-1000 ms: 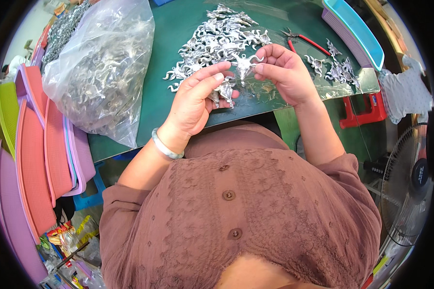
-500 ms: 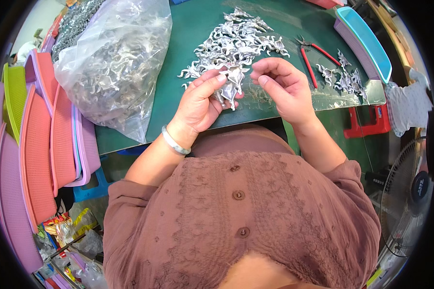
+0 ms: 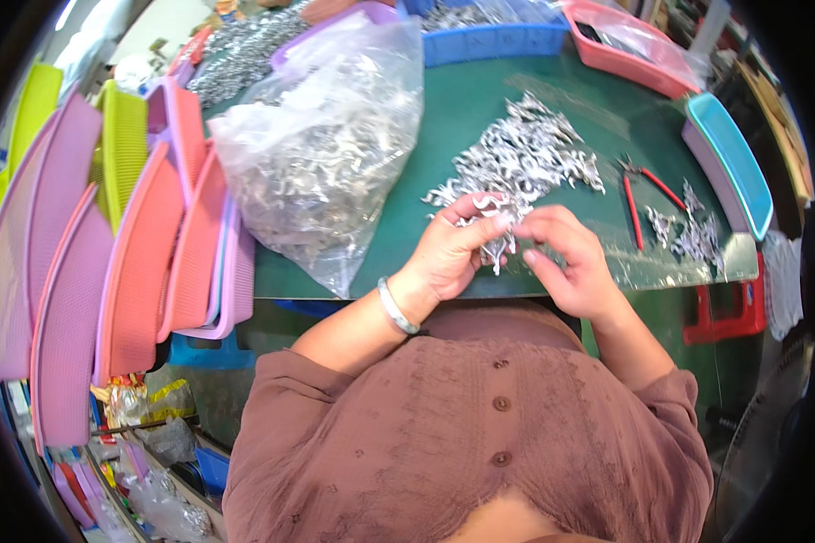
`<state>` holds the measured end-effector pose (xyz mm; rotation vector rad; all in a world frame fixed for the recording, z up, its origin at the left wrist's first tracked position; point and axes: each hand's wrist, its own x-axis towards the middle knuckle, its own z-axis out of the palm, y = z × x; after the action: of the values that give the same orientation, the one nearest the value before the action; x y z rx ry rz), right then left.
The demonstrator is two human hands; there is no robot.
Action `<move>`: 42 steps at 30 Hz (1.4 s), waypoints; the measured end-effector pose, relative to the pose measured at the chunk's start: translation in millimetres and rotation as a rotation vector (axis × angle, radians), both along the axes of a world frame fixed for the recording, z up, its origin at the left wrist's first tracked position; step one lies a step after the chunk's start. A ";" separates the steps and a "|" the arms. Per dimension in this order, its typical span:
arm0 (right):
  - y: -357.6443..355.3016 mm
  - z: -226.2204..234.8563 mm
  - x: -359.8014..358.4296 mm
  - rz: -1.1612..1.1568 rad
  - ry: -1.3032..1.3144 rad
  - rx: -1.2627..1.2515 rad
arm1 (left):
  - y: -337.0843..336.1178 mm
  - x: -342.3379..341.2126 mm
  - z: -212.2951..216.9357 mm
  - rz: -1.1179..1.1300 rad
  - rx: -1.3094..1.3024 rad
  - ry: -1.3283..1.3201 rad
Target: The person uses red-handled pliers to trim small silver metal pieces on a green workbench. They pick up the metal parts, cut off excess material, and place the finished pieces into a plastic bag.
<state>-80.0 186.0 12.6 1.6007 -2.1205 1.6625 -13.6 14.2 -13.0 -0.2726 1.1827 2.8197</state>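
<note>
My left hand (image 3: pixel 450 251) is closed round a few silver metal castings (image 3: pixel 495 253) with curly arms, held at the near edge of the table. Beside them is my right hand (image 3: pixel 572 256), its fingers curled and its fingertips at the castings' right edge. The right thumb stands apart from those fingers. Beyond both hands lies a heap of similar silver castings (image 3: pixel 525 149) on the green table (image 3: pixel 462 86). Fingers and blur hide how many castings I hold.
A clear plastic bag (image 3: pixel 326 172) full of castings stands left. Red-handled pliers (image 3: pixel 632 213) and a small group of castings (image 3: pixel 697 237) lie right, near a turquoise basket (image 3: pixel 732 149). Blue (image 3: pixel 493 43) and pink (image 3: pixel 625 68) trays line the back; stacked baskets (image 3: pixel 136 262) stand far left.
My view has shifted, so the table sits lower and to the right and the back trays show. My right hand has come closer, its fingertips now at the castings in my left hand.
</note>
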 end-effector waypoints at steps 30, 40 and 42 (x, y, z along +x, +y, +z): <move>23.9 -21.5 -119.6 -0.443 0.324 0.812 | -106.5 -5.0 169.6 0.529 -2.127 0.399; 25.4 -33.2 -124.4 -0.426 0.346 0.535 | -29.5 -3.3 82.6 0.075 -1.905 0.603; 25.1 -23.4 -119.3 -0.426 0.118 0.432 | -25.9 -5.4 65.6 0.025 -1.791 0.581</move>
<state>-199.3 211.2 -10.8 1.1486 -2.6387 1.0115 -19.0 -11.7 52.6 0.5058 3.2817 0.9307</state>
